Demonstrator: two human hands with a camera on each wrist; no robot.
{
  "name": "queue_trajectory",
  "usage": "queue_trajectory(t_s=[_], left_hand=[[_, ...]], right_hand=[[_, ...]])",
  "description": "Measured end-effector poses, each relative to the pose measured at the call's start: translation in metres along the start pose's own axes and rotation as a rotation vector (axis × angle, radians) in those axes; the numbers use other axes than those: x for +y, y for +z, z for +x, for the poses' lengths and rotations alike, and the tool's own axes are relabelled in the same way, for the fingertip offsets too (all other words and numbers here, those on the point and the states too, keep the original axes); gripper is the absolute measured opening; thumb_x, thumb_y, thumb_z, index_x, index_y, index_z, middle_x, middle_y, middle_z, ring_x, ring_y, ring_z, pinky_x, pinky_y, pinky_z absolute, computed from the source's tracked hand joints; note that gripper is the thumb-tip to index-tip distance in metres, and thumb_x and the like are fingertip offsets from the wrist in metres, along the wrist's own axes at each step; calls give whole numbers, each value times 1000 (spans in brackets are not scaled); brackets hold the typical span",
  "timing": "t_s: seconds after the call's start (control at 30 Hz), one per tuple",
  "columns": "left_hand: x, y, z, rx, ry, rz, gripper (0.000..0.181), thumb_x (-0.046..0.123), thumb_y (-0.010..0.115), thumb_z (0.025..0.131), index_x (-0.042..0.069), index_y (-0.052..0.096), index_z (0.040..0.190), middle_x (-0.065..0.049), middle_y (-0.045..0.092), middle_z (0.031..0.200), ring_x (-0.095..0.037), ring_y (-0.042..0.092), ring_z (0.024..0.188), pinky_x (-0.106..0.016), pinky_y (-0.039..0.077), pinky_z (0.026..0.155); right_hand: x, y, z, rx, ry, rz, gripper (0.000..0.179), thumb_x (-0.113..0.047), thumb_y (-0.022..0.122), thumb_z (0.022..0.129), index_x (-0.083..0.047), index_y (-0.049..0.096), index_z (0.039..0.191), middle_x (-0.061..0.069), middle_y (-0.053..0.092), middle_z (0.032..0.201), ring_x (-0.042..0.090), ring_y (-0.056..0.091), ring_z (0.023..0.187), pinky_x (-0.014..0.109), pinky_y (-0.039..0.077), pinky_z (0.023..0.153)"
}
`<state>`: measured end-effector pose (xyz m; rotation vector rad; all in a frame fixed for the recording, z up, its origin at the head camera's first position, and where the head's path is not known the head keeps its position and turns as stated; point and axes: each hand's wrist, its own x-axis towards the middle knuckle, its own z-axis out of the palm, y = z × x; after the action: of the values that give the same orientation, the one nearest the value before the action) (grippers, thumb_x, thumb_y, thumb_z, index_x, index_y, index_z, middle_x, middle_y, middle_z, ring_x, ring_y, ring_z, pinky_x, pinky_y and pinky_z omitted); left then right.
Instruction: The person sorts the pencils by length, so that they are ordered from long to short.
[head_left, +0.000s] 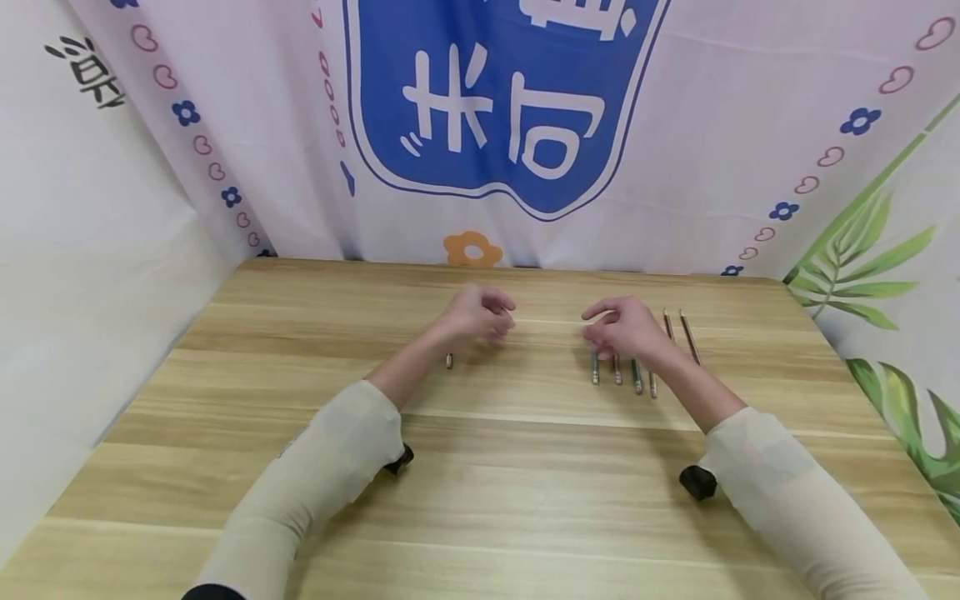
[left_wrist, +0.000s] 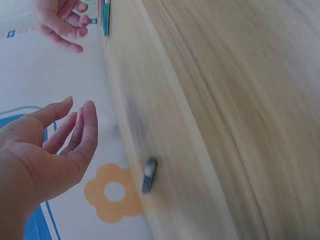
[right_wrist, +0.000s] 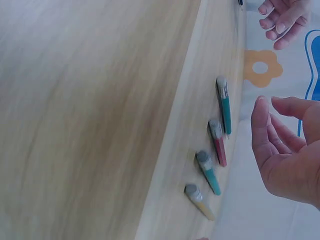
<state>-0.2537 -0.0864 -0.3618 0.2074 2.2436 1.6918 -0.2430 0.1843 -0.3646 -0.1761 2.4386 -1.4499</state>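
Observation:
My left hand [head_left: 480, 315] hovers over the far middle of the table, fingers loosely bent and holding nothing. Under its wrist, the eraser end of a single pencil [head_left: 449, 361] shows; the left wrist view has this dark pencil [left_wrist: 149, 175] lying apart from the hand. My right hand [head_left: 622, 327] is raised above a row of pencils, thumb and fingers apart, with nothing between them. That row holds a green pencil [right_wrist: 227, 117], a red pencil [right_wrist: 220, 150], another green pencil [right_wrist: 212, 182] and a yellow pencil [right_wrist: 201, 206], all with eraser ends toward me.
Two more pencils, one dark [head_left: 669, 325] and one reddish-brown [head_left: 691, 337], lie right of my right hand. The wooden table [head_left: 525, 500] ends at a printed cloth [head_left: 300, 167] hanging behind it. Pale cloth also hangs at the left side.

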Motion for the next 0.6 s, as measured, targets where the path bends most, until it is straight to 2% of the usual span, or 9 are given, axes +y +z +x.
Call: queue_trajectory(t_s=[0.27, 0.37, 0.6], left_hand=[[-8, -26, -12, 42, -2, 22, 33, -6, 68, 95, -15, 62, 126, -15, 66, 95, -36, 68, 91, -43, 66, 83], [-12, -33, -15, 60, 0, 30, 33, -5, 67, 96, -15, 61, 126, -16, 65, 97, -38, 68, 93, -44, 66, 84], [-17, -47, -22, 90, -10, 34, 31, -6, 64, 98, -16, 60, 127, -16, 65, 98, -35, 68, 90, -45, 65, 87]], right_hand=[[-4, 17, 7, -39, -16, 40, 39, 1, 67, 97, 13, 57, 133, 31, 71, 107, 19, 70, 72, 32, 66, 66], [-7, 25, 10, -47, -27, 51, 38, 1, 67, 97, 13, 58, 131, 31, 71, 106, 20, 71, 72, 33, 67, 67], [-17, 46, 17, -72, -27, 81, 36, 1, 67, 96, 13, 59, 129, 25, 71, 99, 16, 69, 68, 31, 66, 64]])
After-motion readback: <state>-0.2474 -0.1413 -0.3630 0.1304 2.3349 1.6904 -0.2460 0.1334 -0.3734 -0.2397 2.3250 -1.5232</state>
